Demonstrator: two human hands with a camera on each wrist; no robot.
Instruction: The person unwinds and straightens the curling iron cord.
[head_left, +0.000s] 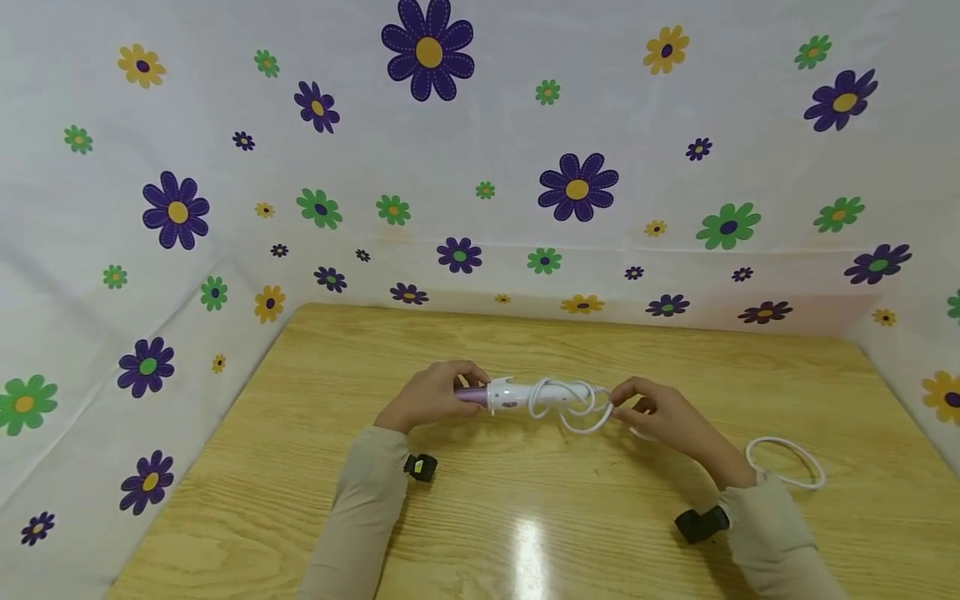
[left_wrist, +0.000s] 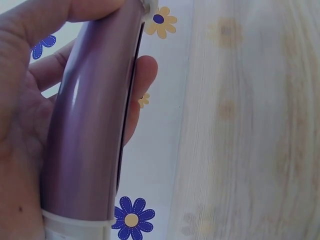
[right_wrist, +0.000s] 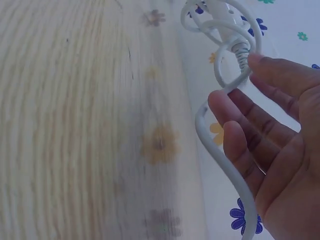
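Note:
A hair curling iron [head_left: 525, 394] with a purple barrel and a white handle is held level above the table. My left hand [head_left: 435, 393] grips it by the purple barrel [left_wrist: 95, 115], thumb on one side and fingers on the other; a dark slit runs along the barrel's edge. The white cord [head_left: 587, 429] loops loosely around the handle. At the handle's tail end, my right hand [head_left: 660, 412] pinches the cord with its fingertips, near the ribbed cord sleeve [right_wrist: 241, 52]. From there the cord [right_wrist: 220, 155] hangs down past the palm.
A wood-grain table [head_left: 300, 500] lies under both hands. Another loop of the white cord [head_left: 787, 440] rests on it beside the right forearm. White cloth with printed flowers [head_left: 480, 150] stands behind the table and at its sides. Both wrists wear black cameras.

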